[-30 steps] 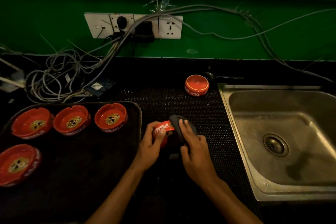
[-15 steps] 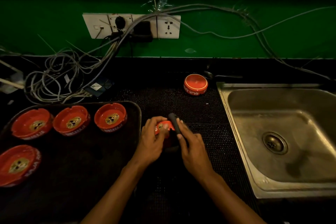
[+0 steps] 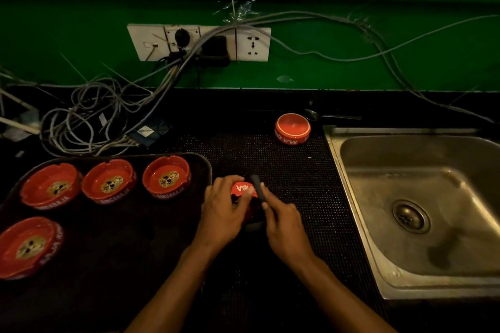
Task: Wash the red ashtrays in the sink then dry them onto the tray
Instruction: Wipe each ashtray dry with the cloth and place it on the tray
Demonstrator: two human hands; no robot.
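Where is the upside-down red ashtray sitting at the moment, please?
In the head view, the upside-down ashtray rests on the black mat right of centre, beside the sink's back-left corner and in front of a spoon.

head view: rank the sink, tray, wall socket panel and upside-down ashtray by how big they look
1. tray and sink: similar, both cut off by the frame, so unranked
2. wall socket panel
3. upside-down ashtray

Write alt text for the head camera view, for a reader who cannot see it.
Two hands dry a red ashtray with a dark cloth over a black counter mat. Four red ashtrays sit upright on a dark tray to the left; another lies upside down near a steel sink on the right.
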